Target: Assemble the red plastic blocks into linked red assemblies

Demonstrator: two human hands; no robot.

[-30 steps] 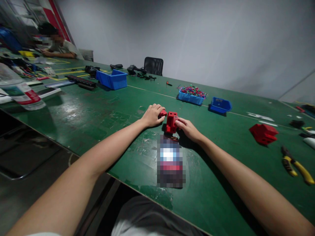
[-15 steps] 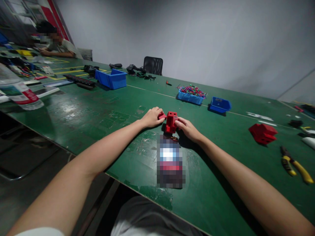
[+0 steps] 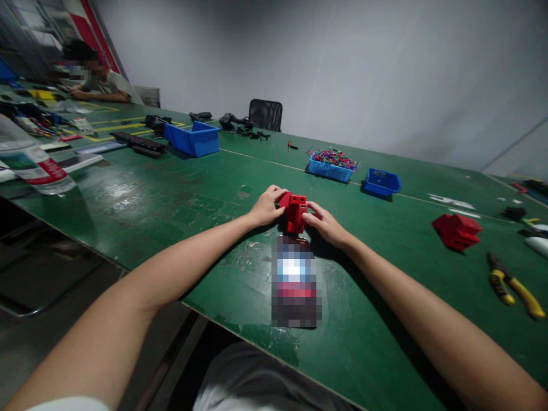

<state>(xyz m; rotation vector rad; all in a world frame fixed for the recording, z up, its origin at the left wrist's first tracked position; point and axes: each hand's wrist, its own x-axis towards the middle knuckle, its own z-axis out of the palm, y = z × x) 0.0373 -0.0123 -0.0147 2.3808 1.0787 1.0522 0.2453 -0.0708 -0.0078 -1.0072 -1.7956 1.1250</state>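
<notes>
Between my hands stands a red plastic block with holes in its top and a recess in its near side. My left hand is closed on a smaller flat red piece, which lies against the block's left side. My right hand grips the block's right edge between thumb and fingers. Just in front of the block lies a phone with its picture blurred out. Another red block rests farther right, near pliers with yellow and black handles.
Beyond my hands are a blue bin of colourful wire bits, a small blue tray and a larger blue bin. A plastic bottle stands at the left. Another person sits at the far left.
My left hand has brought the flat red piece right and up against the block. My right hand stays at the block's right side.
</notes>
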